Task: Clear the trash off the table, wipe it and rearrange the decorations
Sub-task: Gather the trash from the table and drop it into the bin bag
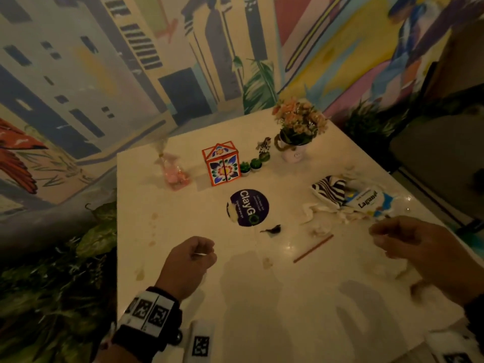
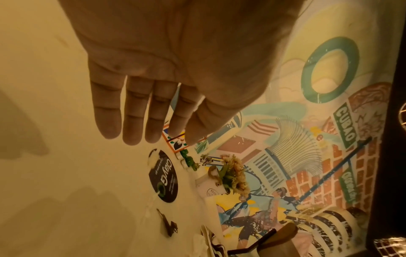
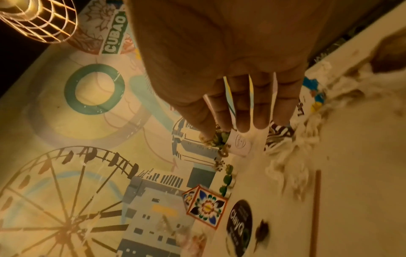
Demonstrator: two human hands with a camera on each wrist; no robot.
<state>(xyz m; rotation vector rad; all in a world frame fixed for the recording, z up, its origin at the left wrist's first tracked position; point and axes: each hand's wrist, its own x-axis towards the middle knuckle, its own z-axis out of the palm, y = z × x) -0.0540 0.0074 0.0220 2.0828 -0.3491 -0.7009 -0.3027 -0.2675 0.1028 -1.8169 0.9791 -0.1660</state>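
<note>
Head view: left hand (image 1: 188, 260) and right hand (image 1: 421, 242) hover over the table (image 1: 262, 297), fingers loosely curled, holding nothing. Trash (image 1: 348, 203) lies right of the sticker (image 1: 247, 207); stick (image 1: 313, 248) nearer.
Left wrist: fingers (image 2: 131, 111) straight, together, sticker (image 2: 163, 177) beyond.
Right wrist: fingers (image 3: 259, 107) straight, slightly apart; flowerpot (image 3: 238, 144) beyond.

Dim, warm yellow light. Caged lamp (image 3: 37, 19) glows upper left of right wrist view. Soft hand shadows on table (image 1: 262, 297). Edges warped; right side motion-blurred.
</note>
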